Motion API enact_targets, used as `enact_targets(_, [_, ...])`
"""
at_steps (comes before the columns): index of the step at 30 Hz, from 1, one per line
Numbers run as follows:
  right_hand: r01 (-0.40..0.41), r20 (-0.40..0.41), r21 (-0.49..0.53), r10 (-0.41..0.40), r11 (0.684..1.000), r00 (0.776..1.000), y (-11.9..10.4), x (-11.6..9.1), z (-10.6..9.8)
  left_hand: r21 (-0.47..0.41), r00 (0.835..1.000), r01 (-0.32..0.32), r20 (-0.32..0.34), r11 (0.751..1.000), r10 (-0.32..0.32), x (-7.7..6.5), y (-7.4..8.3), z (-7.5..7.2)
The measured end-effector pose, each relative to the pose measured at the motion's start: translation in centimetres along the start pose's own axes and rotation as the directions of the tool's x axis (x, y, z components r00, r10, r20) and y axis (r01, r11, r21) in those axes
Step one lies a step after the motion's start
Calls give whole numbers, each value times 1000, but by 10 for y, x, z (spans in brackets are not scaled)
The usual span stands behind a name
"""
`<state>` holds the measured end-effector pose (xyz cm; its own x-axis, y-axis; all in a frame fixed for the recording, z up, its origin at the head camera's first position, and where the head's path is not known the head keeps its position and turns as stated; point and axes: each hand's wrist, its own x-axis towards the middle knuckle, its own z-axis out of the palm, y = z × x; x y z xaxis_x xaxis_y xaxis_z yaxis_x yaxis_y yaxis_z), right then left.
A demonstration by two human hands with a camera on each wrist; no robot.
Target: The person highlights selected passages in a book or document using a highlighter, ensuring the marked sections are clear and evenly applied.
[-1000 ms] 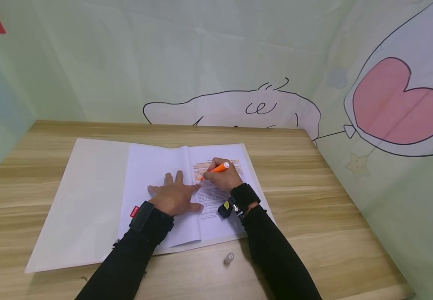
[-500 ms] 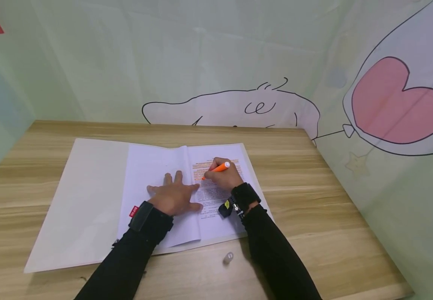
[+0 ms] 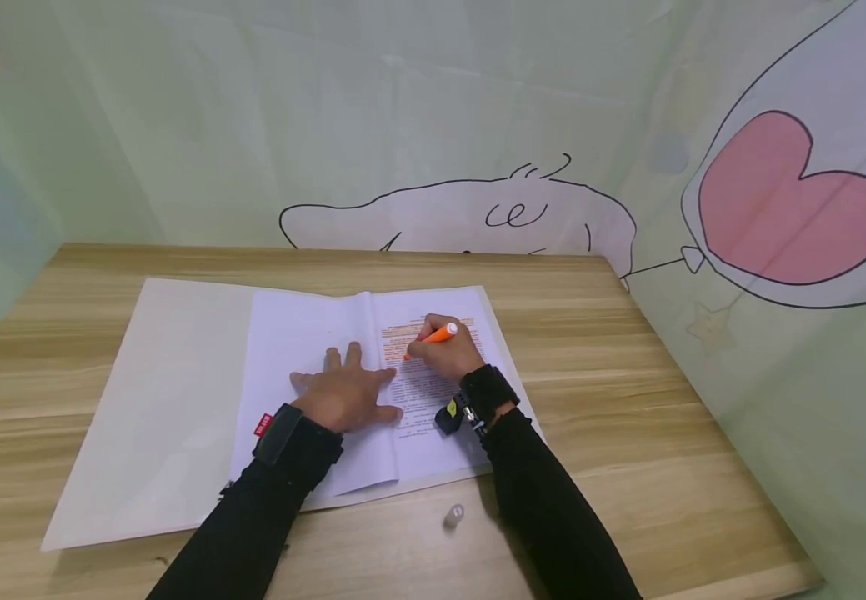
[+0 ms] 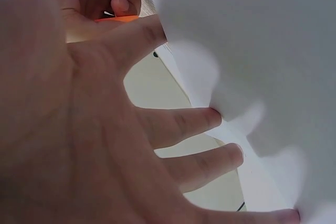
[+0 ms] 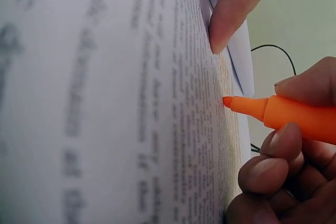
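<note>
My right hand [image 3: 449, 350] pinches an orange highlighter [image 3: 442, 333] between thumb and fingers. In the right wrist view the highlighter's tip [image 5: 227, 101] meets the printed page [image 5: 184, 129]. Orange marking covers the upper lines of text on the right-hand page [image 3: 417, 450]. On the blank left-hand page [image 3: 305, 325] my left hand [image 3: 346, 396] rests with fingers spread, its thumb and index finger reaching over the fold. The left wrist view shows those spread fingers [image 4: 184, 124] against the white paper, with part of the right hand behind them.
The pages lie in an opened white folder [image 3: 155, 400] on a wooden table [image 3: 613, 400]. A small greyish cap [image 3: 453, 517] lies near the front, below the folder. A red tag [image 3: 262, 425] sits by the left wrist. Fabric walls with drawings [image 3: 463, 108] rise behind and beside the table.
The highlighter tip has shifted very slightly right along the text line. My left hand stays in place on the page. The whole head view has drifted slightly.
</note>
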<state>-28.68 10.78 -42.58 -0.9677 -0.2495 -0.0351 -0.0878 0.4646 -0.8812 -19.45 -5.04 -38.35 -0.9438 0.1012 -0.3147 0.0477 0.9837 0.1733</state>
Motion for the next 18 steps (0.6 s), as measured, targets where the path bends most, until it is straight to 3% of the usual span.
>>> enact_targets(18, [-9, -43, -54, 6, 998, 999, 2, 3, -8, -15, 1000, -2, 5, 1000, 2, 1, 1, -1])
